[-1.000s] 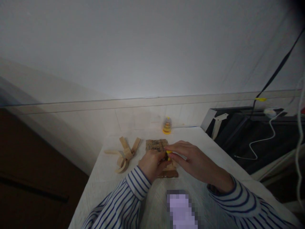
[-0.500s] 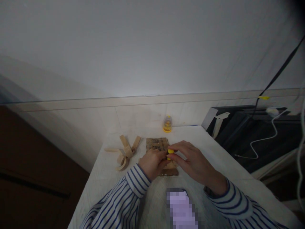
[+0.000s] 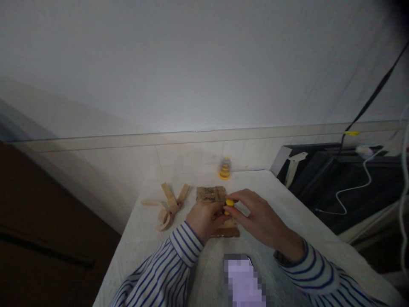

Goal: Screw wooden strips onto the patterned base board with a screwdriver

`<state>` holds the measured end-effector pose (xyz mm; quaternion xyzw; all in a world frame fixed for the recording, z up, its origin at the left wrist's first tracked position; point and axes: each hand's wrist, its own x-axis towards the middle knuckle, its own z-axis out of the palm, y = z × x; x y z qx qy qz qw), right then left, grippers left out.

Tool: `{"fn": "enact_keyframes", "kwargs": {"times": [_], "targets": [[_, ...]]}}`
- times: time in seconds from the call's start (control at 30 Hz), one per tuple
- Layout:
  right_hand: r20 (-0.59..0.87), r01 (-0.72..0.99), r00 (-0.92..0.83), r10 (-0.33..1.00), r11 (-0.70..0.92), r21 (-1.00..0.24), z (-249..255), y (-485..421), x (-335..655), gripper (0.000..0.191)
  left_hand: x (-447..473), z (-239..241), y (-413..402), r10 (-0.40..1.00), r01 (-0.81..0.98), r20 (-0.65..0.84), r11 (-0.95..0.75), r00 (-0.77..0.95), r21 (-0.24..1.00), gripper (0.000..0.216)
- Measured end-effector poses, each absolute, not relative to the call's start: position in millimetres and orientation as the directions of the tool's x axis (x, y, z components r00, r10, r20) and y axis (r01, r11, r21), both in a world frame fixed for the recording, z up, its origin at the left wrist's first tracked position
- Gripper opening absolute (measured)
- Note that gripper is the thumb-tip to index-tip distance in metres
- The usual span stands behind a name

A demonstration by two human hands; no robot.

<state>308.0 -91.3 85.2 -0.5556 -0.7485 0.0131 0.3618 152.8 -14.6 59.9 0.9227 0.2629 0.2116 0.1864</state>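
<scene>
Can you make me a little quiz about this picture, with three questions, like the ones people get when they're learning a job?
1. Multiple choice: what stands at the far end of the table, near the wall?
A. A tan strap
B. A clear-and-yellow container
C. A white cable

2. True or false: the right hand has its thumb and a finger on a small yellow piece.

3. Fill in the blank: the left hand comes out of a white sleeve with ____ stripes.

Key: 1. B; 2. True; 3. blue
</scene>
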Motion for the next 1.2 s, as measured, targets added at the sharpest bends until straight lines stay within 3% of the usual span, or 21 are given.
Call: {"fn": "enact_keyframes", "kwargs": {"times": [0.2, 0.57, 0.8, 1.2], "targets": [[0.436, 0.769, -0.264, 0.86, 0.461, -0.443, 97, -92, 310, 0.037, 154, 62, -15, 0.527, 0.356, 0.343, -0.819, 0.778, 0.451, 0.017], [0.452, 0.836, -0.296, 0.842, 0.457, -0.303, 95, -91, 308, 0.014, 152, 58, -13, 0.509, 0.357, 0.307, -0.826, 0.804, 0.435, 0.015], [0.484, 0.873, -0.251, 0.838, 0.412, -0.26, 91, -90, 304, 0.015, 151, 59, -12, 0.461, 0.334, 0.31, -0.861, 0.832, 0.383, 0.015], [0.494, 0.896, -0.214, 0.843, 0.371, -0.244, 88, -90, 303, 0.015, 151, 62, -16, 0.51, 0.374, 0.282, -0.828, 0.813, 0.419, 0.011]]}}
